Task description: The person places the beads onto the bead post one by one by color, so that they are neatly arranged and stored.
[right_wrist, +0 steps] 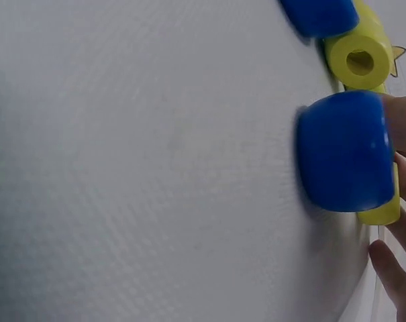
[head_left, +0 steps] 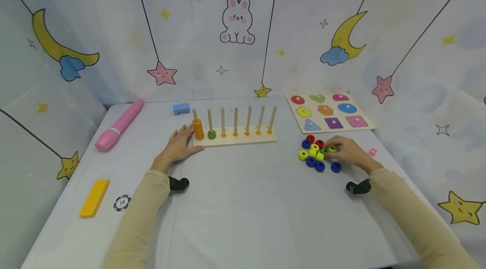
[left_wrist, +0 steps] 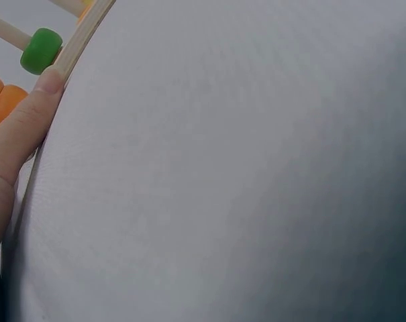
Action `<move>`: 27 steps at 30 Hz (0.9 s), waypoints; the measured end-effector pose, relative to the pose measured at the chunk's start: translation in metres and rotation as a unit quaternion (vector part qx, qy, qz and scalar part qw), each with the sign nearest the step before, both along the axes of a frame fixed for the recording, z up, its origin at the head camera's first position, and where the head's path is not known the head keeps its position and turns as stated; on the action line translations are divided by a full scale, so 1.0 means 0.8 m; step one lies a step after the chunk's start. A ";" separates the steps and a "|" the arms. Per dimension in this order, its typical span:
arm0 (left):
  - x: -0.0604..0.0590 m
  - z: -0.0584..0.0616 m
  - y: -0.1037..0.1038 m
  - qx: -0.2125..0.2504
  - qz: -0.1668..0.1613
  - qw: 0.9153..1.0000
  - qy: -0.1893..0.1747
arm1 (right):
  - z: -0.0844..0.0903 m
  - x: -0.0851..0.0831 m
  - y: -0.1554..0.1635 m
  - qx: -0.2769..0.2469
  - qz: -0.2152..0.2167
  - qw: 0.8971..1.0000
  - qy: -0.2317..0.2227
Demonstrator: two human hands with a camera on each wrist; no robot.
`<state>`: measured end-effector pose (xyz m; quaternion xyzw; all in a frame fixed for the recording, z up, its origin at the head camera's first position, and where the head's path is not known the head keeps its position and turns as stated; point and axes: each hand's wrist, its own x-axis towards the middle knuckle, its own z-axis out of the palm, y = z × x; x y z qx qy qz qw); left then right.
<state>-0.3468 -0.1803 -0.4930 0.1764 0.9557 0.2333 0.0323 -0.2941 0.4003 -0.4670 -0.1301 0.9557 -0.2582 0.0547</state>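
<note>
My left hand (head_left: 179,144) rests at the left end of a wooden peg board (head_left: 239,138), fingers spread by its side and thumb (left_wrist: 28,124) against the front edge. Orange beads (head_left: 198,129) are stacked on the first peg, and one green bead (head_left: 211,134) sits on the second. At the right, my right hand (head_left: 347,150) reaches into a loose group of beads, its thumb and finger pinching a green bead (head_left: 324,150). A yellow bead (head_left: 332,148) lies right by these fingers. A blue bead (right_wrist: 347,153) fills the near side of the right wrist view.
Behind the beads lies a shape puzzle board (head_left: 319,125). A small pink piece (head_left: 372,152) is right of my hand. Leftward are a pink bat-shaped toy (head_left: 119,126), a blue block (head_left: 181,109), a yellow block (head_left: 94,198) and a poker chip (head_left: 122,202).
</note>
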 end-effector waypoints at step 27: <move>0.000 -0.003 0.000 0.005 0.004 1.000 0.001 | 0.130 -0.085 -0.183 -0.163 0.015 0.977 0.134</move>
